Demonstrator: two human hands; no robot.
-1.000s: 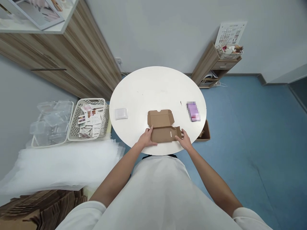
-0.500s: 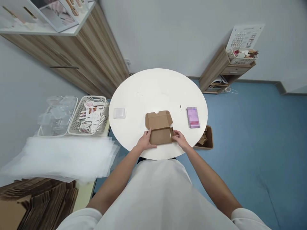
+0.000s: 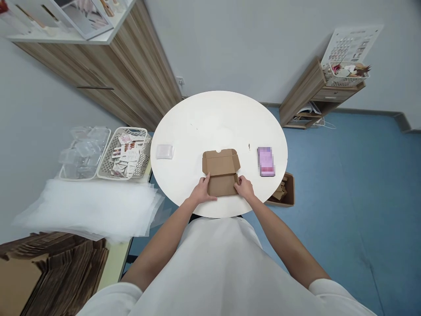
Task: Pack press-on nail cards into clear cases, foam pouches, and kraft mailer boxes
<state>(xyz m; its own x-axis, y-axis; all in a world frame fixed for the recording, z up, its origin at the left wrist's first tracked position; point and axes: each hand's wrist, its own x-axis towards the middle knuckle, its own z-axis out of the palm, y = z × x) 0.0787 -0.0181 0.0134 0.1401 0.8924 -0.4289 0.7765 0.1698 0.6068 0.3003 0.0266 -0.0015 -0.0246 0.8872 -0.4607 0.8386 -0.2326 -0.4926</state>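
A small brown cardboard box (image 3: 221,171) lies part-folded on the round white table (image 3: 217,118), lid panel standing open toward the far side. My left hand (image 3: 203,192) grips its left end, fingers closed over the side wall. Gripping the right end is my right hand (image 3: 244,188), which presses the side flap inward against the box. A purple packet (image 3: 265,161) lies on the table to the right of the box. A small clear plastic bag (image 3: 164,151) lies to the left.
Left of the table stand a white basket of printed cards (image 3: 126,153), a tray of clear plastic cases (image 3: 83,151), a stack of translucent sheets (image 3: 92,208) and flat cardboard blanks (image 3: 49,272). A brown box (image 3: 283,191) sits on the blue floor. Wooden cabinets line the wall.
The right side flap, stretched out a second ago, is now folded in against the box. My right hand moved left with it. My left hand stayed on the left end.
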